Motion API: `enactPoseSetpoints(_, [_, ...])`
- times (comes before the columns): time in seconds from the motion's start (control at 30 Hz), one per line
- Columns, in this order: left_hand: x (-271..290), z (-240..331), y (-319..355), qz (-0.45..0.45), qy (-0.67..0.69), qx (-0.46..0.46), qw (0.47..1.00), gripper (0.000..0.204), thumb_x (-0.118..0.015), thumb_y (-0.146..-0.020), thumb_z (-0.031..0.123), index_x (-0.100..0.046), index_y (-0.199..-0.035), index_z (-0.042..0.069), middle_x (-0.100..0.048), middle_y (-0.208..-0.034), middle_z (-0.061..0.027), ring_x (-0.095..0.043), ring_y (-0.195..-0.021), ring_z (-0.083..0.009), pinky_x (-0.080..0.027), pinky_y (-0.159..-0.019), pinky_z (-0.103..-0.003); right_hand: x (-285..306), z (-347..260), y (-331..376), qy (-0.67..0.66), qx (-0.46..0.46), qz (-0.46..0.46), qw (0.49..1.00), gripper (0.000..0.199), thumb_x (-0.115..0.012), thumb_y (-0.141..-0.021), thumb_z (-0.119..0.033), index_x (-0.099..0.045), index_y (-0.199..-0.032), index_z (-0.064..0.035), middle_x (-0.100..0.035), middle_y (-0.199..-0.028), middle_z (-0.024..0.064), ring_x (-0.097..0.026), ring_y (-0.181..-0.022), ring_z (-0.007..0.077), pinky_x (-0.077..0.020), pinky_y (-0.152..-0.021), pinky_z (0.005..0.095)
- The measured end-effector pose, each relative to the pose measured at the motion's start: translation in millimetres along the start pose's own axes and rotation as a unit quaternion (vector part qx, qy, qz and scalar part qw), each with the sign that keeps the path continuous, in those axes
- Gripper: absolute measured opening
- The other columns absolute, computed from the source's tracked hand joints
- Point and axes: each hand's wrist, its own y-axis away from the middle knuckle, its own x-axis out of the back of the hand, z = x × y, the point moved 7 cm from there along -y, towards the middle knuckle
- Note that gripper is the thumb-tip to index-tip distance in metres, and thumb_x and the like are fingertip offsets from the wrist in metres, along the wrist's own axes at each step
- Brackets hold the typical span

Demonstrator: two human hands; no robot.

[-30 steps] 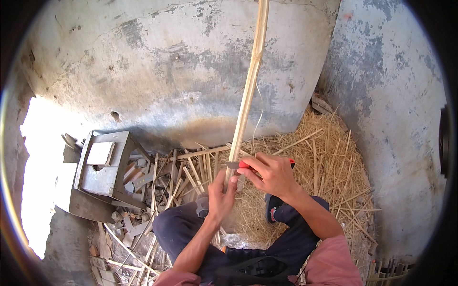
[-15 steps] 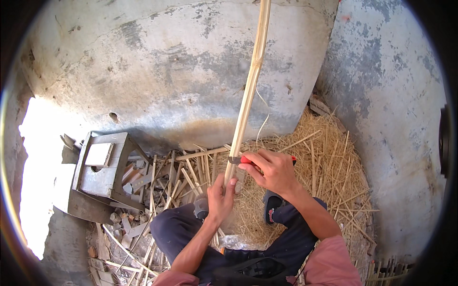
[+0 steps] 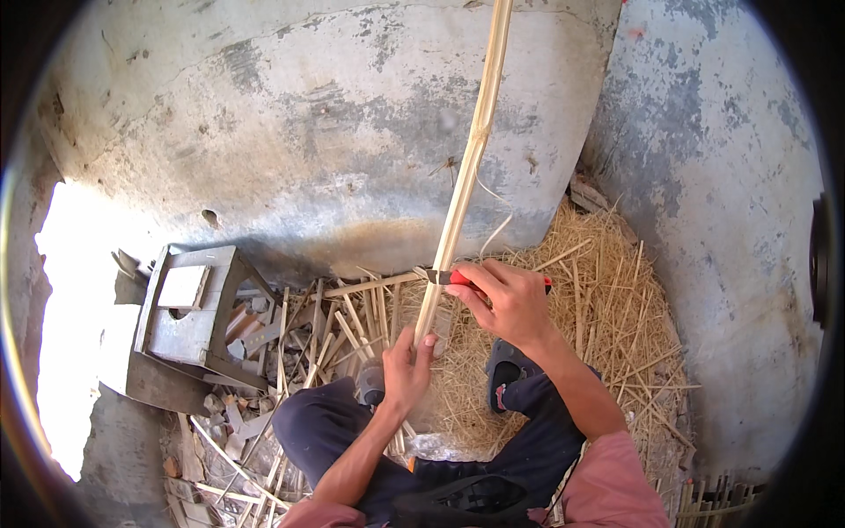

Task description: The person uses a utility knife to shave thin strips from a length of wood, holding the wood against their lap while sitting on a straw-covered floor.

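Sliding toward twelve, my right hand (image 3: pixel 518 306) is gripping the knife (image 3: pixel 460 278), left hand (image 3: pixel 407 371) seemingly pinching, ideally bracing, the stick (image 3: pixel 459 207).

I see dusty pink on the person's upper arms: the right sleeve (image 3: pixel 616 482) is plain, softly creased cloth, and the left sleeve (image 3: pixel 326 515) matches, though the lower edge cuts most of it off from me. The left grip (image 3: pixel 409 368) and right grip (image 3: pixel 510 301) are bare hands. I make out dark navy trousers (image 3: pixel 319 429), loose and flecked with pale specks, and a black patch (image 3: pixel 466 502) at the lap (pouch or garment, I can't tell). The right shoe (image 3: pixel 505 357) is dark grey with a little red; the left shoe (image 3: pixel 371 380) looks greyer.
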Motion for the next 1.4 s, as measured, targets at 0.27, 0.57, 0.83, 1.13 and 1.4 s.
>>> enactPoseSetpoints(0.27, [0.3, -2.3, 2.3, 0.008, 0.010, -0.022, 1.000, 0.025, -0.064, -0.108, 0.025, -0.065, -0.102, 0.001, -0.059, -0.061, -0.0047, -0.052, -0.054, -0.0060, -0.039, -0.049, -0.029, -0.9, 4.1, 0.3, 0.008, 0.016, 0.013, 1.000, 0.021, -0.075, -0.097, -0.035, -0.074, -0.102, -0.0149, -0.065, -0.073, 0.0016, -0.067, -0.060, 0.0209, -0.0494, -0.052, 0.0362])
enactPoseSetpoints(0.57, [-6.5, -24.4, 20.9, -0.056, -0.102, 0.025, 0.993, 0.022, -0.066, -0.106, 0.024, -0.065, -0.105, 0.002, -0.059, -0.059, -0.0131, -0.060, -0.049, -0.0191, -0.045, -0.051, -0.036, 39.3, 63.9, -20.0, -0.016, -0.085, 0.089, 0.992, 0.025, -0.075, -0.098, -0.026, -0.075, -0.108, -0.0028, -0.077, -0.092, 0.0118, -0.075, -0.075, 0.0245, -0.0559, -0.063, 0.0337])
enactPoseSetpoints(0.83, [-12.6, -31.8, 19.7, -0.087, -0.078, 0.049, 0.992, 0.022, -0.066, -0.106, 0.024, -0.063, -0.104, 0.002, -0.061, -0.061, -0.0126, -0.061, -0.053, -0.0183, -0.045, -0.053, -0.035, 14.8, 70.3, -3.6, -0.208, -0.223, 0.002, 0.952, 0.031, -0.080, -0.095, -0.027, -0.074, -0.106, 0.0007, -0.071, -0.081, 0.0024, -0.060, -0.065, 0.0090, -0.0483, -0.058, 0.0271])
enactPoseSetpoints(1.13, [-15.7, -3.2, 5.4, -0.157, -0.031, 0.005, 0.987, 0.034, -0.068, -0.104, 0.026, -0.060, -0.122, -0.001, -0.074, -0.089, -0.0163, -0.075, -0.086, -0.0220, -0.058, -0.076, -0.037, -21.0, 63.2, 11.6, -0.324, -0.275, -0.049, 0.904, 0.030, -0.081, -0.095, -0.027, -0.074, -0.106, 0.0004, -0.065, -0.077, -0.0023, -0.052, -0.069, 0.0045, -0.0450, -0.065, 0.0254])
enactPoseSetpoints(1.4, [-15.4, 4.7, -7.3, -0.181, 0.167, 0.085, 0.966, 0.031, -0.055, -0.112, 0.023, -0.059, -0.131, -0.001, -0.072, -0.094, -0.0095, -0.072, -0.090, -0.0149, -0.058, -0.077, -0.031, -38.6, 30.2, 21.6, -0.335, -0.265, -0.092, 0.899, 0.027, -0.082, -0.094, -0.025, -0.075, -0.105, -0.0017, -0.062, -0.071, -0.0005, -0.053, -0.065, 0.0049, -0.0441, -0.058, 0.0267])
